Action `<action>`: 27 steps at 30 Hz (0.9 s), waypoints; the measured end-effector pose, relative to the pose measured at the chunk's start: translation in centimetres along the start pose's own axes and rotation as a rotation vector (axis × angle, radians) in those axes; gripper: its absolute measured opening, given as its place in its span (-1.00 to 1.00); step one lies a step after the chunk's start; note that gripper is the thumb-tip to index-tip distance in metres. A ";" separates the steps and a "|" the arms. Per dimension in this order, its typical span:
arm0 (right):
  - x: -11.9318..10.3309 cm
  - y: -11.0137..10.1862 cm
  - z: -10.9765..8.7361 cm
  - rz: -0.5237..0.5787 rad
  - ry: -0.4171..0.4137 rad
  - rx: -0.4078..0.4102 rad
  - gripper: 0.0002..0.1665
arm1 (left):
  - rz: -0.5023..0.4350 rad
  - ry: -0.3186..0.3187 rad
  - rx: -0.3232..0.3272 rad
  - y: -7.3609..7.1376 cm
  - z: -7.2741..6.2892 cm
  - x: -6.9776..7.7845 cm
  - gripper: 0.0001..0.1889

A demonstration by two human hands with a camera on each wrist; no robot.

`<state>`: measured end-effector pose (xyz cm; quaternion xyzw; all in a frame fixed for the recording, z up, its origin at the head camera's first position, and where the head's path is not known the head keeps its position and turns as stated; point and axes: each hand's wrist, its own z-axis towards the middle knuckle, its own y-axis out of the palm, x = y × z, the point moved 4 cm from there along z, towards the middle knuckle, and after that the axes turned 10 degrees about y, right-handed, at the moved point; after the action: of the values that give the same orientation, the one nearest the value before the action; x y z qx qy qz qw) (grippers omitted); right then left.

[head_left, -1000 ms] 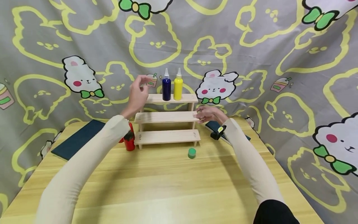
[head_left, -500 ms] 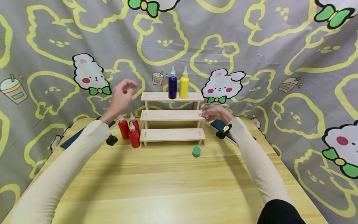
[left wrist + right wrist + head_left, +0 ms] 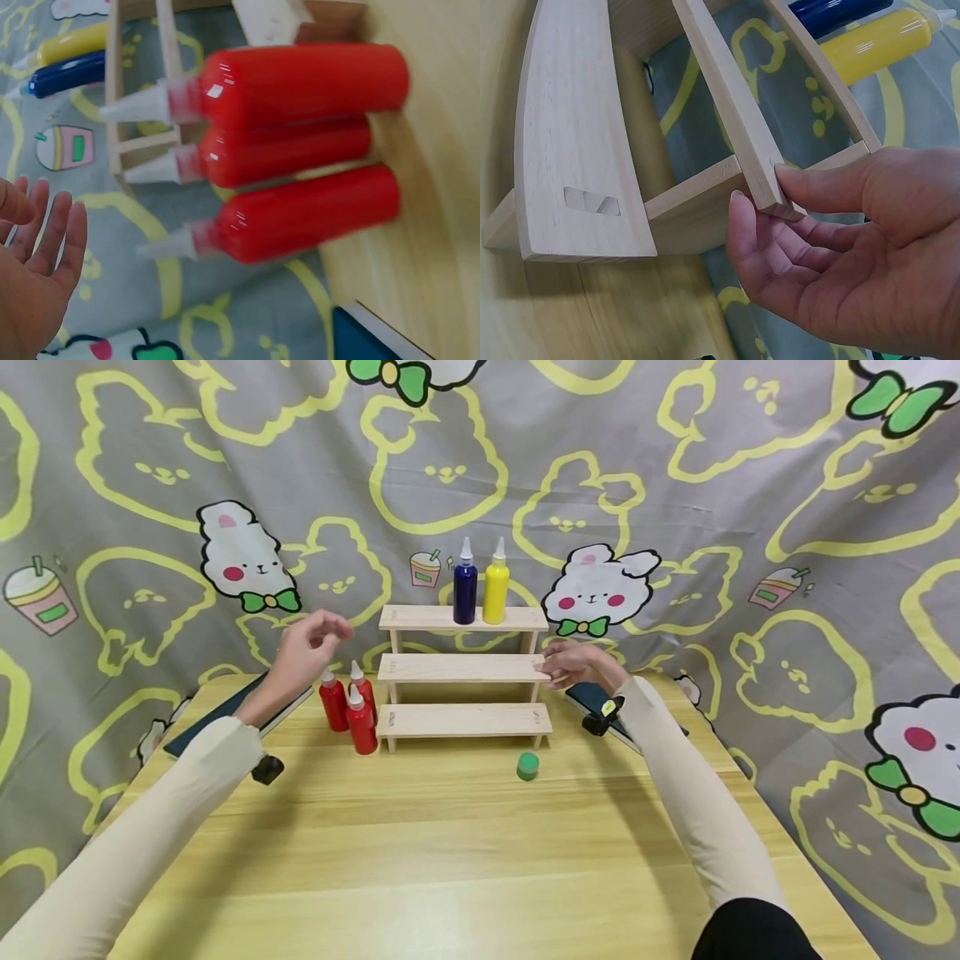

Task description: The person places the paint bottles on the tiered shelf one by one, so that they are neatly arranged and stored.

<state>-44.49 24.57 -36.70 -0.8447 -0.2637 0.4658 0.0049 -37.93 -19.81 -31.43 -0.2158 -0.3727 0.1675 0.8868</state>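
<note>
Shelf unit [image 3: 461,668], pale wood, three stepped boards: stands on the tabletop [image 3: 465,868], near its back edge, about midway between the left and right edges.

Right hand [image 3: 577,662]: pinches the right end of the middle board, thumb on top, fingers bent beneath.

Left hand [image 3: 303,647]: raised, empty, fingers loosely bent and a gap between thumb and fingertips; apart from the shelf unit, nearest to the red bottles.

Red bottles [image 3: 363,731], three, white pointed nozzles: upright on the tabletop in a close group, just beside the shelf unit's left end; whether they touch cannot be told.

Blue bottle [image 3: 465,595] and yellow bottle [image 3: 496,593], one each, white nozzles: upright side by side on the top board, the yellow to the right.

Green cylinder [image 3: 528,766], small: on the tabletop, before the shelf unit's right end.

Dark books, two: one [image 3: 360,337] toward the tabletop's back left corner, partly behind the left arm; another [image 3: 588,695] toward the back right corner, partly behind the right wrist.

Grey cloth [image 3: 697,497], yellow bear outlines: hangs behind the tabletop.
</note>
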 end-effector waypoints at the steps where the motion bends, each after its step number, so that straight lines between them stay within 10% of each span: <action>1: -0.1 0.1 0.1 0.002 -0.001 -0.004 -0.68 | 0.014 -0.009 -0.001 -0.2 -0.4 -0.3 -0.78; 8: -0.2 0.5 0.9 -0.012 -0.010 -0.026 -0.64 | 0.072 -0.046 0.002 -2.2 -3.0 -2.3 -0.73; 14: 0.3 0.3 0.6 -0.014 -0.026 -0.015 -0.54 | 0.014 -0.170 -0.032 -3.2 -4.3 -4.8 -0.27; 27: 0.8 0.2 0.3 0.014 -0.051 -0.035 -0.37 | 0.007 -0.241 -0.129 1.0 -8.4 -8.2 -0.32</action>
<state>-44.29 24.66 -37.60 -0.8343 -0.2660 0.4825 -0.0198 -37.37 -24.89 -42.01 -0.2517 -0.4859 0.1709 0.8193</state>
